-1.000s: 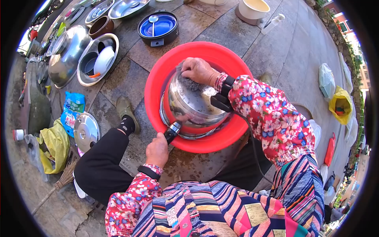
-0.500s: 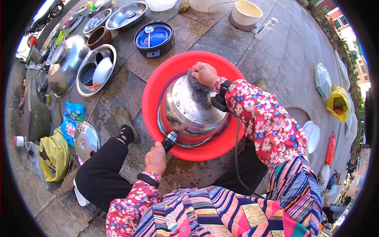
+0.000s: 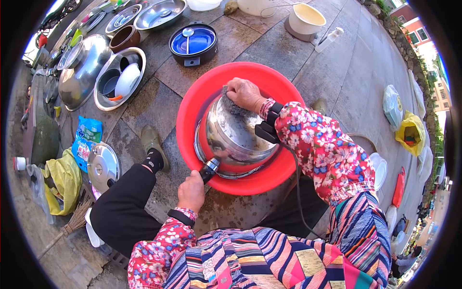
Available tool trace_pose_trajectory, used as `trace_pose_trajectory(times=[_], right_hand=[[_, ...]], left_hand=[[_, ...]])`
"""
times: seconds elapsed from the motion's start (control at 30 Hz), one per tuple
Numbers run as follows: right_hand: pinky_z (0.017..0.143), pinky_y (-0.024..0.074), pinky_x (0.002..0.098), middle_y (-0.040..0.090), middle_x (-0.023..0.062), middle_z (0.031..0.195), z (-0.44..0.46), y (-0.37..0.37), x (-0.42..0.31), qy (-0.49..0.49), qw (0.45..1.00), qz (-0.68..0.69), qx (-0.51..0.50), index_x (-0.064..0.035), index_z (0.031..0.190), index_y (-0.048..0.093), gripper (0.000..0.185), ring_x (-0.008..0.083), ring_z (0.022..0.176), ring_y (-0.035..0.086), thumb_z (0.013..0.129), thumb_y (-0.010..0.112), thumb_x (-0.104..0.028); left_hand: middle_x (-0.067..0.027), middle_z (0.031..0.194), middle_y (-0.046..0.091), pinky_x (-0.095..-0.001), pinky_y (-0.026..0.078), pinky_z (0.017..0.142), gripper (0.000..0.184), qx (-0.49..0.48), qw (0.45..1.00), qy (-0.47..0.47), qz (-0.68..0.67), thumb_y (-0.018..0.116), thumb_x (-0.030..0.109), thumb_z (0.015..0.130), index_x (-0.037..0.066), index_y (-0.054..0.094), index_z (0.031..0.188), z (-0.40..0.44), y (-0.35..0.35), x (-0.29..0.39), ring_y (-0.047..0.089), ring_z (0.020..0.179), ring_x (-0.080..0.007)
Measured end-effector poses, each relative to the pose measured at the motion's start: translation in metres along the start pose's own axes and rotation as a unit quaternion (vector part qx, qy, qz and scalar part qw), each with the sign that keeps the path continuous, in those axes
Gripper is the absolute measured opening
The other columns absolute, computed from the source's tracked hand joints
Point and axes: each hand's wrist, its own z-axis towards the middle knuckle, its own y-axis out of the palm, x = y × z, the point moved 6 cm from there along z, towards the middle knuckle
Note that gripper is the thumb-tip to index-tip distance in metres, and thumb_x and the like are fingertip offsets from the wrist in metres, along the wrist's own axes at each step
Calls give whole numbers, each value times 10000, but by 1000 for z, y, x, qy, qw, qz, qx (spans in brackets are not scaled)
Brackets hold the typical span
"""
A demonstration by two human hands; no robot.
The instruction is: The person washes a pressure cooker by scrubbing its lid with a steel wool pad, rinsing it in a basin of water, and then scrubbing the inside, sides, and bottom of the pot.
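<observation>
A shiny metal pot [image 3: 231, 139] with sooty dark marks on its base lies upside down in a red plastic basin [image 3: 190, 108] between my legs. My left hand [image 3: 191, 190] is wrapped round the pot's black handle [image 3: 209, 170], which sticks out over the basin's near rim. At the far side of the pot, my right hand [image 3: 244, 93] presses a grey scouring pad [image 3: 230, 101] against the base. The fingers cover part of the pad.
Beyond the basin stands a black electric pan [image 3: 193, 48] with a spoon in it. Steel bowls [image 3: 79, 79], a blue packet [image 3: 86, 139], a metal lid [image 3: 103, 166] and a straw broom [image 3: 77, 216] lie to the left. A cream tub [image 3: 307, 19] and a yellow bag [image 3: 411, 135] are rightward.
My right hand and the scouring pad have moved a little left across the pot's base. The pot has tilted slightly; my left hand keeps its grip. The whole view has shifted a little.
</observation>
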Motion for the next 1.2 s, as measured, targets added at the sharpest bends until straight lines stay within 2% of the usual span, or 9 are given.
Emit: trace_pose_trajectory(times=[0.1, 0.17, 0.37, 0.57, 0.77, 0.9, 1.03, 1.1, 1.2], right_hand=[[749, 498, 444, 662, 141, 862, 13, -10, 39, 132, 985, -106, -42, -105, 827, 683, 205, 330, 882, 635, 797, 611, -295], [747, 499, 442, 649, 140, 879, 11, -6, 38, 124, 987, -96, -40, -108, 817, 681, 201, 326, 872, 631, 812, 600, -292], [816, 467, 400, 606, 79, 905, -54, -13, -81, -202, 973, 113, 16, -84, 806, 663, 95, 295, 908, 581, 767, 654, -170], [800, 454, 404, 605, 58, 880, -110, -28, -79, -173, 973, 136, -73, -72, 786, 639, 78, 300, 921, 569, 739, 664, -129], [717, 476, 426, 613, 108, 824, -45, -14, -19, -40, 998, 39, 25, -79, 733, 600, 65, 317, 813, 605, 730, 633, -136], [728, 477, 417, 605, 104, 811, -78, -19, -77, -124, 990, 71, -21, -70, 708, 576, 76, 325, 803, 596, 727, 611, -134], [719, 479, 423, 608, 120, 802, -47, -17, -44, -28, 998, -35, -47, -65, 688, 588, 66, 328, 802, 595, 722, 585, -121], [728, 477, 432, 612, 133, 810, -62, -18, -77, -132, 989, 8, -59, -60, 688, 594, 79, 337, 821, 601, 721, 572, -128], [743, 480, 428, 611, 138, 811, -64, -19, -67, -97, 994, 7, -56, -53, 687, 591, 90, 336, 833, 601, 722, 566, -131]], left_hand=[[-194, 815, 642, -412, 555, 661, 212, -7, 1000, -5, 3, 596, 58, 789, 14, 463, 948, 0, 0, 0, 673, 733, -346], [-190, 806, 643, -411, 555, 659, 208, -1, 1000, 7, 7, 596, 59, 789, 14, 465, 944, 3, 0, -3, 675, 730, -343], [-204, 800, 648, -438, 541, 680, 195, -7, 1000, -1, -26, 578, 50, 787, 8, 470, 944, 1, 2, -3, 669, 747, -362], [-240, 827, 648, -476, 517, 732, 220, -27, 998, -10, -55, 565, 43, 778, -8, 464, 967, 2, -2, -4, 656, 801, -399], [-238, 844, 653, -465, 521, 750, 239, -19, 999, -17, -39, 577, 39, 777, -12, 464, 982, -1, -4, -2, 660, 824, -391], [-239, 833, 651, -465, 523, 737, 220, -10, 999, -13, -51, 560, 37, 784, -12, 463, 976, 0, -3, -3, 660, 814, -389], [-234, 809, 648, -470, 520, 726, 192, 29, 998, 27, -48, 551, 35, 787, -6, 470, 956, -5, -5, -2, 658, 793, -390], [-232, 799, 646, -473, 517, 724, 176, 37, 997, 24, -56, 546, 33, 788, -5, 473, 945, -4, -4, -3, 656, 783, -392], [-231, 804, 648, -473, 516, 730, 161, 30, 998, 12, -57, 543, 38, 795, -3, 478, 936, -4, -6, -2, 656, 785, -394]])
